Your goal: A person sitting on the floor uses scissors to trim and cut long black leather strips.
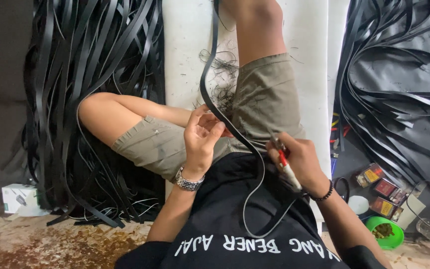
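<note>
A long black strap (206, 74) runs down from the top of the view, across my lap, and loops back by my black shirt. My left hand (201, 137), with a metal watch on its wrist, pinches the strap over my thigh. My right hand (299, 162), with a dark bead bracelet, grips a red and silver cutting tool (284, 162) whose tip meets the strap. Fine black shavings (222, 74) lie on my olive shorts and on the white mat (185, 45) beneath my legs.
Heaps of black straps lie at the left (90, 74) and right (399, 84). A small white box (18, 199) sits on the floor at left. At the lower right are a green bowl (385, 231) and several small packets (381, 189).
</note>
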